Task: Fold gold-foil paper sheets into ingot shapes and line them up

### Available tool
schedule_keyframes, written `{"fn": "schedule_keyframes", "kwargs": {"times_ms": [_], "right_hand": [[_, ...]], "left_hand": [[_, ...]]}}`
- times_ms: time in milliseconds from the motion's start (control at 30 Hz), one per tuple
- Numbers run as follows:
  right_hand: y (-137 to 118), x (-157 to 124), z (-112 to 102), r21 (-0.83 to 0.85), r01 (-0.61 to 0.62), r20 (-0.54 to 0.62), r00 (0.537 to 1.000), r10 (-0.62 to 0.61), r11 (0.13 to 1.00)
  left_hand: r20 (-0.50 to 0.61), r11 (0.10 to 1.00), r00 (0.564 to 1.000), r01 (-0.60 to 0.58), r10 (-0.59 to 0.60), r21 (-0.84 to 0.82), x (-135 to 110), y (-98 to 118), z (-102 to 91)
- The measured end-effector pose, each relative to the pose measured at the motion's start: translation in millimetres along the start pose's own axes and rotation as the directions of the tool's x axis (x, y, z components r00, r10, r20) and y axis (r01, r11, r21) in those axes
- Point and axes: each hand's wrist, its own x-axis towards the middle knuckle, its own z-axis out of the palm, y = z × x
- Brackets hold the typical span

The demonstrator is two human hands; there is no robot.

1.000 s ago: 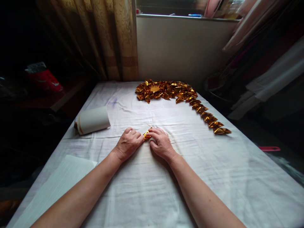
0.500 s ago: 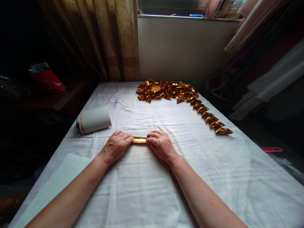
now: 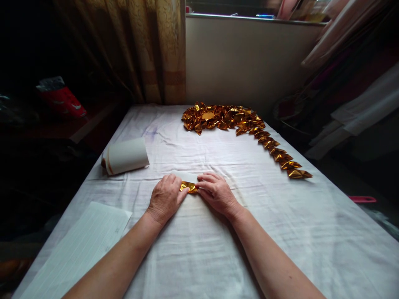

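Note:
A small folded piece of gold foil paper [image 3: 188,186] lies on the white cloth in front of me, its shiny side showing between my hands. My left hand [image 3: 165,197] is closed on its left end, thumb along the near edge. At the right end, my right hand [image 3: 218,193] pinches the foil between thumb and fingers. Just behind the foil, a flat white strip [image 3: 184,175] shows, partly covered by my fingers. Both hands rest low on the cloth, and parts of the foil are hidden under them.
A linked chain of folded gold foil pieces [image 3: 224,117] lies at the back and trails down the right side. To the left sit a white roll [image 3: 128,155] and a lined paper sheet [image 3: 81,245]. A curtain [image 3: 165,54] hangs behind the cloth-covered table [image 3: 280,232].
My left hand has shifted right and turned over the foil, its thumb now on the near edge. The foil's visible part looks shorter and more creased. The view has shifted slightly.

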Motion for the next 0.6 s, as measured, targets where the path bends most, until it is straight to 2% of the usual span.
{"fn": "schedule_keyframes", "kwargs": {"times_ms": [333,600], "right_hand": [[-4.4,7.9,1.7,-0.023,-0.122,-0.001,0.993,0.122,0.992],[-12.5,11.7,8.3,-0.039,-0.210,-0.079,0.975,0.207,0.977]], "left_hand": [[0.010,0.999,1.000,0.026,-0.025,-0.038,-1.2,0.2,1.0],[-0.002,0.999,1.000,0.023,-0.023,-0.032,-0.7,0.6,0.6]]}}
